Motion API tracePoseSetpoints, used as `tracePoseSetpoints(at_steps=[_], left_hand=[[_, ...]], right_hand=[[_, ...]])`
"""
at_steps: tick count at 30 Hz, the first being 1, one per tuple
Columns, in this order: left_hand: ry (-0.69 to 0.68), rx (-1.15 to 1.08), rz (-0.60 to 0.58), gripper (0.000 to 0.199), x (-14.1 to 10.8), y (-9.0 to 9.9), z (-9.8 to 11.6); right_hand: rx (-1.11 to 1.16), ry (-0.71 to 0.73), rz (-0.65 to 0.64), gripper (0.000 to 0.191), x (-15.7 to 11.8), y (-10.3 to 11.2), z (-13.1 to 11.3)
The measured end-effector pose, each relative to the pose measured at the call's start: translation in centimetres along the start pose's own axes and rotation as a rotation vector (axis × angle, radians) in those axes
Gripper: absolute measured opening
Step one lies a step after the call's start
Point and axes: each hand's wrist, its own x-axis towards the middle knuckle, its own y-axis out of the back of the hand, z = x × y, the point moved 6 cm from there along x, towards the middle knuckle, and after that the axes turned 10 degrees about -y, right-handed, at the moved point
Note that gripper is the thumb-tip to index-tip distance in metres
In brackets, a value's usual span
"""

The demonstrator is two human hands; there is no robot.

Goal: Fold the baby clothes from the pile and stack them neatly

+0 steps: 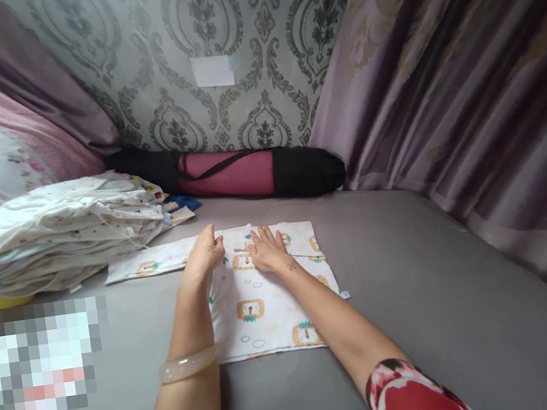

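A white garment (pixel 277 312) printed with orange lion faces lies flat on the grey sheet, one sleeve stretched out to the left and the right side folded inward. My right hand (pixel 268 249) rests palm down on its upper part, fingers spread. At the garment's upper left, where the sleeve meets the body, my left hand (pixel 206 251) stands on its edge with the thumb apart from the fingers. Nothing shows in its grasp, though its palm side is partly hidden. A pale bangle circles the left forearm.
Stacked clothes (pixel 69 225) sit at the left on the grey sheet (pixel 406 295). A black and maroon roll bag (pixel 229 174) lies along the patterned wall. Curtains hang on both sides. Something pixelated (pixel 48 369) is at the lower left.
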Motion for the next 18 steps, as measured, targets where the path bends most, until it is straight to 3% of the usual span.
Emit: tracePoseSetpoints(at_steps=[3,8,13,16,18], left_hand=[[-0.009,0.000,0.000,0.048,-0.1,0.1,0.4],[-0.041,0.008,-0.011,0.045,0.3,-0.7,0.6],[-0.040,0.012,-0.034,0.047,0.3,-1.1,0.7],[-0.053,0.003,-0.054,0.048,0.2,-1.3,1.0],[-0.055,0.004,-0.064,0.048,0.2,-1.6,1.2]], right_hand=[[0.009,0.040,0.035,0.061,0.2,0.1,-1.9],[0.030,0.103,0.060,0.061,0.4,-1.4,-4.0],[0.058,0.106,0.019,0.061,0.7,-1.8,-3.9],[0.112,0.099,-0.039,0.063,0.7,-0.9,-3.3],[0.127,0.033,0.011,0.064,0.7,0.3,-1.9]])
